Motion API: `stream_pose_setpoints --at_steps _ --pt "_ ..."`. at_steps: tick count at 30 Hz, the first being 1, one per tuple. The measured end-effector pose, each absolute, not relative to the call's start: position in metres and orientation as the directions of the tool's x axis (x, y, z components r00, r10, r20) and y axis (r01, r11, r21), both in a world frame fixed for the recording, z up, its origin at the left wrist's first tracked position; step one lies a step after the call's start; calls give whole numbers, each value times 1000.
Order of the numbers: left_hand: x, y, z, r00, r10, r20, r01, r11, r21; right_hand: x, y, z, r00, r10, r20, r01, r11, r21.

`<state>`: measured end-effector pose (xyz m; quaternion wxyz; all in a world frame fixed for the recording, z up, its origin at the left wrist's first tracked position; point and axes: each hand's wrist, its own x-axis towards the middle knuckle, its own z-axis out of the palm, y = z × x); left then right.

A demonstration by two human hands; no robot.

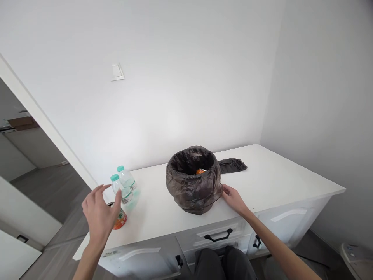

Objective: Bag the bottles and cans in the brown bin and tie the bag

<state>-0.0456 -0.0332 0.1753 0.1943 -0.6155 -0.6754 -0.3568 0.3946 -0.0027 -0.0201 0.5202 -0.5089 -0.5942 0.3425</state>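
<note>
A bin lined with a black plastic bag (194, 190) stands on the white cabinet top, the bag folded down over its outside. Inside it shows part of an orange can (201, 171). My right hand (232, 198) pinches the loose edge of the bag at the bin's right side. At the left, my left hand (100, 212) is raised with thumb and fingers apart, in front of an orange-and-green can (120, 220) that it partly hides. Whether it touches that can I cannot tell. Just behind stand two clear bottles with teal caps, the nearer bottle (126, 195) and the farther bottle (128, 179).
Behind the bin lies a folded strip of black plastic bag (232, 165). The white cabinet (276, 194) has black handles (218, 235) along its front. A light switch (117, 72) is on the wall, and a doorway opens at the far left.
</note>
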Motion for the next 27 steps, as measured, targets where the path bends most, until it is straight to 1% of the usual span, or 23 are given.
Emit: stream_pose_setpoints --at_steps 3,5,7,10,12,13,14,16,17,18,20,21,22,23,24,26,27 --pt "-71 -44 135 -257 725 639 961 123 246 396 -3 -27 50 965 259 268 237 -934" --pt "-85 -44 114 -262 796 547 961 161 226 397 -2 -35 67 965 253 289 224 -931" --pt "-98 -42 101 -283 860 424 950 191 246 400 1 -43 79 965 249 310 214 -926" --pt "-107 -44 103 -361 897 255 908 276 315 402 4 -51 77 966 248 314 212 -925" --pt "-100 -53 122 -390 902 185 873 299 386 403 6 -53 71 966 249 313 215 -925" --pt "-91 -60 137 -379 913 150 851 281 443 403 7 -53 71 966 249 314 215 -925" --pt "-77 -68 154 -343 932 115 818 236 524 403 8 -53 69 966 249 314 216 -925" --pt "-40 -83 192 -137 985 109 719 23 695 404 8 -53 70 966 251 314 217 -924" --pt "-18 -87 211 -31 988 149 661 -92 745 404 9 -53 75 965 253 314 218 -924" --pt "5 -88 229 19 968 250 616 -208 760 405 9 -53 80 964 254 313 218 -925" --pt "50 -78 259 79 884 461 604 -411 684 406 10 -53 93 962 259 307 220 -926" --pt "71 -68 271 125 838 532 613 -487 623 406 10 -53 98 960 261 301 222 -927" --pt "90 -55 281 207 806 554 624 -545 560 406 11 -53 99 960 263 293 225 -929" --pt "107 -39 289 309 788 532 637 -587 500 406 12 -53 96 960 263 284 227 -932" --pt "123 -23 294 417 779 468 655 -615 439 406 13 -53 92 960 263 273 230 -934" --pt "148 10 298 580 771 263 703 -637 316 406 16 -53 85 962 261 249 233 -940" --pt "159 25 296 622 768 151 728 -639 250 407 17 -53 85 962 260 239 234 -942"
